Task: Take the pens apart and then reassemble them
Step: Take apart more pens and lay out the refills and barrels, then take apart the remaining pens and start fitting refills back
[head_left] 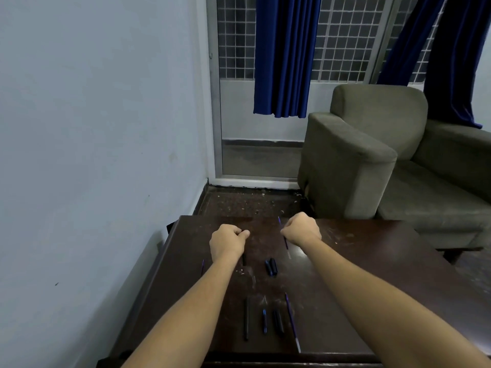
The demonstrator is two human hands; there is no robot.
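Looking down in the head view, the left hand (228, 243) is curled round what seems a black barrel (244, 259), its end poking out below the fist. The right hand (301, 231) grips a thin blue refill (286, 243), probably to slide the two apart or together. Both hover over the far half of the dark table (372, 261). Two caps (271, 266) lie mid-table; a spare barrel (246, 318) and second refill (292, 320) lie by the near edge. No container shows.
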